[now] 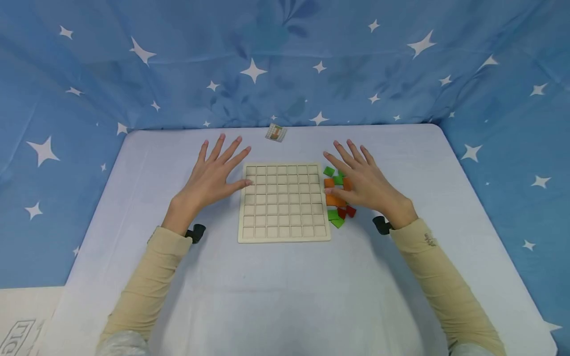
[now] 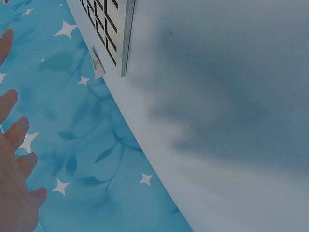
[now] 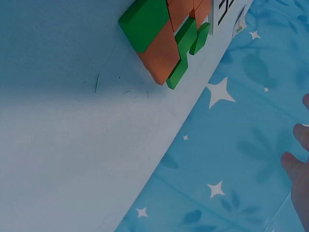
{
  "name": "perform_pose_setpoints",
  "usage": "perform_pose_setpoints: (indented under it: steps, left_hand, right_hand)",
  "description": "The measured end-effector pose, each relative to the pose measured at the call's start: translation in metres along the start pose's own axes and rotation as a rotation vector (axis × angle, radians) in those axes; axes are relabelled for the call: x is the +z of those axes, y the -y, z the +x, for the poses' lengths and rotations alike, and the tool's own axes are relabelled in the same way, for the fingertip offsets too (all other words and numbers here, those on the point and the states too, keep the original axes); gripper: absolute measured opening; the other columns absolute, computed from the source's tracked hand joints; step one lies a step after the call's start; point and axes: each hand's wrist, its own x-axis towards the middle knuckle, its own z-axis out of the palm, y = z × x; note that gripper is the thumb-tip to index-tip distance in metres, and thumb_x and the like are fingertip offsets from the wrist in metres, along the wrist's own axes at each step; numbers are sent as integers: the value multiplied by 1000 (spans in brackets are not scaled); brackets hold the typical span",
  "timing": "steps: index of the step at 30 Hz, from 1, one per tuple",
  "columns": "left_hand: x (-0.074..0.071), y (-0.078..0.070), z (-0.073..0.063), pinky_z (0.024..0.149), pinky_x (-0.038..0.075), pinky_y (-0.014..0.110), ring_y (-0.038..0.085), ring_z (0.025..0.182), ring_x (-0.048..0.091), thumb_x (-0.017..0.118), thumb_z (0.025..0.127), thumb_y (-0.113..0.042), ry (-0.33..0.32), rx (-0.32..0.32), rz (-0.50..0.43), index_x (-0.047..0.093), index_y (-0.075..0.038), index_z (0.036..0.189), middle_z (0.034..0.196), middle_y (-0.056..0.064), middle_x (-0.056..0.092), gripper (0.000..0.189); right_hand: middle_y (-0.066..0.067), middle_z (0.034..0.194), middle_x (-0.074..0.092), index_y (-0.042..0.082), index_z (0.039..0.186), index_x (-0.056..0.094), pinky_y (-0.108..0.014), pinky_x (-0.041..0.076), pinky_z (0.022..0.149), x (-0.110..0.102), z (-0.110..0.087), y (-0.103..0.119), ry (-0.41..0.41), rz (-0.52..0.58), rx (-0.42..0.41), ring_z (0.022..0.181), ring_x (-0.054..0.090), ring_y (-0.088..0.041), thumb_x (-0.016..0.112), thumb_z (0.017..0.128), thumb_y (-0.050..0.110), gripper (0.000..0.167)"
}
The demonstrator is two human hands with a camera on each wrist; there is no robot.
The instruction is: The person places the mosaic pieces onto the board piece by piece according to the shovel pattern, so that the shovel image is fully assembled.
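A pale wooden grid board with square recesses lies flat in the middle of the table. My left hand, fingers spread, is raised over the board's left side with the thumb across its edge in the head view; it holds nothing. On the other side my right hand hovers with fingers splayed above a small pile of coloured tiles, also holding nothing. Orange tiles, green tiles and red tiles lie there beside the board, partly hidden by that hand. The right wrist view shows a green tile up close.
A small printed card lies near the table's back edge. The table has a white cover. Blue star-patterned cloth hangs behind it and along both sides.
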Motion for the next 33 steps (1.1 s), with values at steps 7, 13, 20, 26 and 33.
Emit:
perform_pose_setpoints:
  steps: [7,13,20,26,33]
  left_hand:
    - [-2,0,-1,127,-2,65,34,161,-5,63,97,-58,-12,5,13,22,-28,166,175,3,10,86]
    - [-3,0,-5,128,1,64,34,161,-5,63,97,-58,40,-43,-67,17,-29,167,175,3,7,89]
    - [8,1,-9,127,6,65,41,160,5,63,99,-54,151,-105,-225,17,-23,167,174,8,11,87]
    - [18,3,-15,128,0,62,42,160,-1,69,96,-50,308,-184,-355,19,-17,167,174,13,9,92]
    - [29,3,-18,128,-3,61,41,160,-5,83,85,-46,380,-185,-411,21,-21,167,174,14,6,105]
  right_hand:
    - [-12,174,14,23,166,25,-64,5,128,-1,-2,1,-23,-1,-4,161,4,-39,72,92,51,91]
    - [-15,172,20,18,164,30,-65,11,127,0,-5,1,-15,31,8,160,8,-41,73,92,49,90]
    - [-27,163,34,4,156,42,-71,26,120,6,-3,-7,8,102,0,150,27,-54,79,91,38,82]
    - [-31,163,29,-2,153,44,-72,26,119,10,8,-15,105,172,46,149,27,-55,77,93,32,77]
    - [-29,162,33,-3,153,43,-67,27,122,16,16,-25,208,277,138,150,29,-49,74,95,27,72]
